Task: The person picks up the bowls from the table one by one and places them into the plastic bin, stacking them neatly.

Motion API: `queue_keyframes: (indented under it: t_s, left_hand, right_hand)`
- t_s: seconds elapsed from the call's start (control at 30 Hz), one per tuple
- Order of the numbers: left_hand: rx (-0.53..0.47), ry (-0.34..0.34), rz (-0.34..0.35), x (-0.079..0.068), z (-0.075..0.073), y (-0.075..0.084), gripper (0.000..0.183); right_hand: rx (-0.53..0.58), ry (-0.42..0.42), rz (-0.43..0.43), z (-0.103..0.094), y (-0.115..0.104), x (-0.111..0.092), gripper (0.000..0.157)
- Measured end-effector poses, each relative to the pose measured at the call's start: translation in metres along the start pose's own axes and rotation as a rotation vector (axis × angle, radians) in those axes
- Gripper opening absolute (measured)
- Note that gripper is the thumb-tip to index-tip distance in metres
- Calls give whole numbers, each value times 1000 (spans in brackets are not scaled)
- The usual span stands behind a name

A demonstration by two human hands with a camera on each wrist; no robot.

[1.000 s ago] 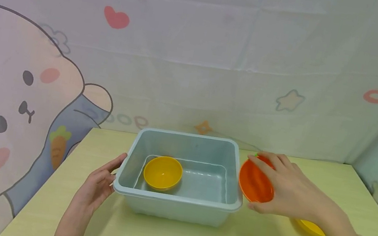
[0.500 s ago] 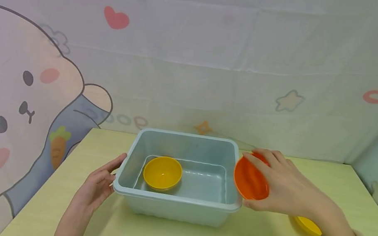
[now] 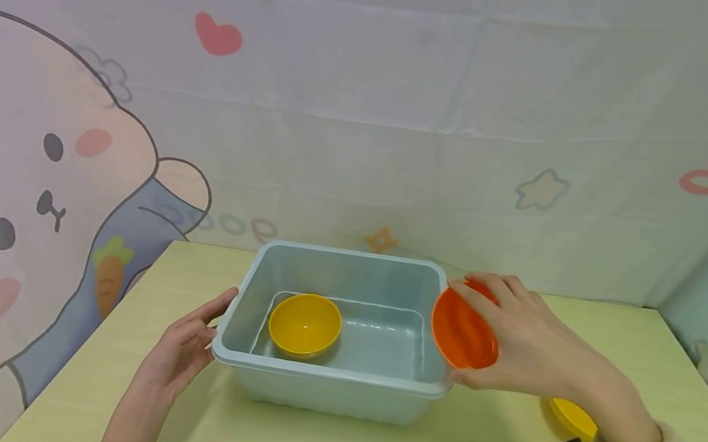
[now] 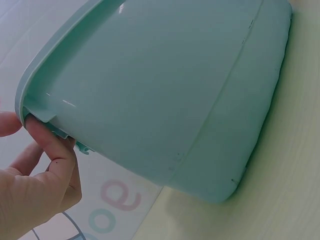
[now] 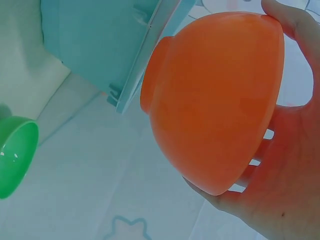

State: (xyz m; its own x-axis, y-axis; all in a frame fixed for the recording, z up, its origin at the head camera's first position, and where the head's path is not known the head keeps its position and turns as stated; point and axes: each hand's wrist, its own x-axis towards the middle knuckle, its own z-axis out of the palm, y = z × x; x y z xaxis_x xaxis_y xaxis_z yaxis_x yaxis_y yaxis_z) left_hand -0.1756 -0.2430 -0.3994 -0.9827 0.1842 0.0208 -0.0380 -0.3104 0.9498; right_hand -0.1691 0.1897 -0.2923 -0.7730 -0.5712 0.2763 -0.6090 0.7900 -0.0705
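Currently my right hand [image 3: 521,341] pinches the tilted orange bowl [image 3: 463,329] by its rim, near the right edge of the tub [image 3: 324,391], whose left rim my left hand [image 3: 182,349] pinches; carried too low, the bowl could catch and slip.

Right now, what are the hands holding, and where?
The right hand holds the orange bowl by its rim; the left hand grips the tub by its rim.

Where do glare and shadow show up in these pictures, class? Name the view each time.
Head view: a small glint inside the yellow bowl; left wrist view: short white highlights on the tub, with a soft shadow on the table by its base; right wrist view: bright spots inside the green bowl.
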Motion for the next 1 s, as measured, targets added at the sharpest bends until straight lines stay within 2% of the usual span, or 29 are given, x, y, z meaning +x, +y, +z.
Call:
queue_keyframes:
  t_s: [0.47, 1.0]
  left_hand:
    - [1, -3, -11, 2, -1, -1, 57]
    - [26, 33, -22, 2, 1, -1, 57]
  right_hand:
    - [2, -2, -34, -5, -6, 15, 91]
    - [40, -47, -26, -2, -8, 30, 92]
